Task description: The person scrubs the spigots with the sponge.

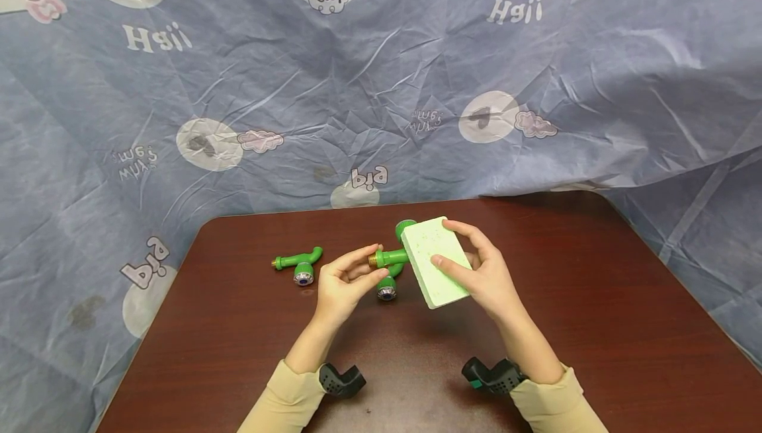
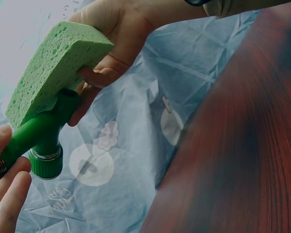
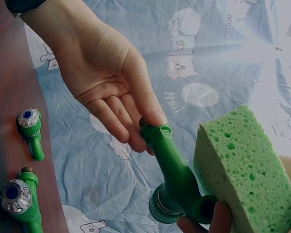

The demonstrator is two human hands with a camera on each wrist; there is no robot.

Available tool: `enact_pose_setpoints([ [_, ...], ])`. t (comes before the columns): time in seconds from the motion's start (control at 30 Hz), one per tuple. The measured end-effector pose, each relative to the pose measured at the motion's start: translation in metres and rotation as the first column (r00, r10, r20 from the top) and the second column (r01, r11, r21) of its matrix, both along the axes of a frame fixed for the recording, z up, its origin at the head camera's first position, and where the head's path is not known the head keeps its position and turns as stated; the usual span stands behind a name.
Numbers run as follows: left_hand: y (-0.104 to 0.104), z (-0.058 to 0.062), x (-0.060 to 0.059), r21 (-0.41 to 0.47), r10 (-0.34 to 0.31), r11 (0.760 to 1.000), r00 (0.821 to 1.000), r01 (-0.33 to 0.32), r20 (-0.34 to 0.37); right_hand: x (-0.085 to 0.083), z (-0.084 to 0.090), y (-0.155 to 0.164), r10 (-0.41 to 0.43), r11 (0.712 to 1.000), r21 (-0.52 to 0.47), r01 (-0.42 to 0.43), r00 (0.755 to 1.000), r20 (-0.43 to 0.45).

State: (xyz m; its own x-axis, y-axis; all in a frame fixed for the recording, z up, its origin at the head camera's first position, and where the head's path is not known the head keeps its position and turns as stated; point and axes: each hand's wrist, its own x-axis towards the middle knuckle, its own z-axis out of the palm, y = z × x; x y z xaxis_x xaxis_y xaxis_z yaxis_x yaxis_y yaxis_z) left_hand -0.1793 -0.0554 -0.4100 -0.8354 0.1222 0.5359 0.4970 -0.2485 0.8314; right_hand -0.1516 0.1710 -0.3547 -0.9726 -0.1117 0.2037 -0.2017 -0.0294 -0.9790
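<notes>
Sponge (image 1: 436, 262): light green block, gripped in right hand (image 1: 485, 273) by thumb and curled fingers, pressed against the held tap's body
Held tap (image 1: 389, 258): green plastic, raised above table (image 1: 238, 327), brass threaded end toward left hand (image 1: 345, 284)
Left hand: fingertips pinch the threaded end
Spare taps: one (image 1: 297, 264) lies on table left of the hands; the right wrist view shows two on the table
Backdrop: blue printed cloth (image 1: 357, 89) behind table

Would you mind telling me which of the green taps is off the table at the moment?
The tap pinched by the left hand at its brass thread, with the right hand holding the sponge against it. The other taps lie on the table.
</notes>
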Motion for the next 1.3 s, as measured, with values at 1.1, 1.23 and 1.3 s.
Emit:
enact_pose_setpoints([
  [1.1,0.0019,-0.0021,0.0005,-0.073,0.052,0.996,0.998,-0.049,0.040,-0.0018,0.0004,0.0010,-0.051,0.998,0.044,0.051,0.999,-0.005],
  [1.23,0.0000,-0.0013,-0.0005,-0.045,0.062,0.997,0.997,-0.060,0.034,-0.0029,0.0004,0.0046,-0.074,0.997,0.035,0.074,0.997,-0.003],
  [1.3,-0.0003,-0.0008,-0.0004,-0.036,0.063,0.997,0.997,-0.062,0.040,-0.0028,0.0004,0.0052,-0.084,0.996,0.037,0.085,0.996,-0.004],
])
